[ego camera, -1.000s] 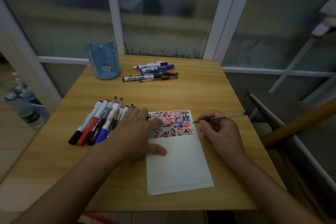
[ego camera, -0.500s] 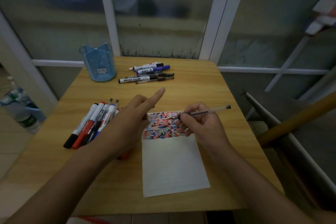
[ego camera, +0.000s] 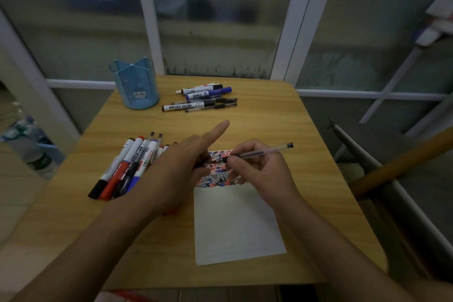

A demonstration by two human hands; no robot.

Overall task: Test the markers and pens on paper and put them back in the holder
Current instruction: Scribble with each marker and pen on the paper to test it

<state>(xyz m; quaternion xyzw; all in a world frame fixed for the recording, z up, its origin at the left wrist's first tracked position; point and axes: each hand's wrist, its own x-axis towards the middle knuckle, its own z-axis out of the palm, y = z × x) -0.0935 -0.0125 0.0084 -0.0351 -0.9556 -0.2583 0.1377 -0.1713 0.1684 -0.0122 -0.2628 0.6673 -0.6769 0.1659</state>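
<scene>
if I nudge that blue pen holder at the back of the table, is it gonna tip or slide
The blue pen holder looks empty and is thin see-through plastic, so probably light and likely to slide on the smooth wooden table. It stands taller than its base is wide, so a push near the rim might tip it; push low.

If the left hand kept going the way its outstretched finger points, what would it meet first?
Probably the far group of pens and markers lying on the wooden table. The left hand points up and away, so depth is unclear; bare tabletop lies between.
</scene>
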